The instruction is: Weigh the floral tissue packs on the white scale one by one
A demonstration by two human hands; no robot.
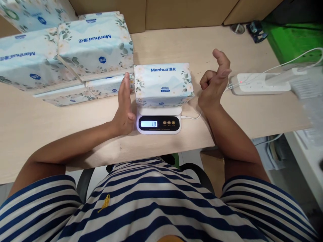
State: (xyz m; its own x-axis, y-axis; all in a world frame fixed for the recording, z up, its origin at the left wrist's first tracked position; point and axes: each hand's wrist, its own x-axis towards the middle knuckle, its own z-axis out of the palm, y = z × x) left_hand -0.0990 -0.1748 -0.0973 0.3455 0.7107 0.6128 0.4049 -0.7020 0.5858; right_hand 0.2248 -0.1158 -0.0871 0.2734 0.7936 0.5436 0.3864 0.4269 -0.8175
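Note:
A pack of tissues (pixel 165 80) with a pale blue floral wrapper lies on a white digital scale (pixel 159 131), whose lit display seems to read 1.8. My left hand (pixel 124 109) is upright just left of the pack and scale, fingers stretched out and holding nothing. To the right of the pack, apart from it, my right hand (pixel 213 85) is raised with one finger extended and others bent. Nothing shows in its grasp. A thin white cable (pixel 193 117) runs from the scale's right side, passing behind my right wrist.
Stacked tissue packs (pixel 97 47) fill the left rear of the table (pixel 161 148). Cardboard boxes (pixel 184 15) line the back. A white power strip (pixel 262 84) with cables lies at the right. Behind it are a tape roll (pixel 237 29) and a small dark object (pixel 256 32).

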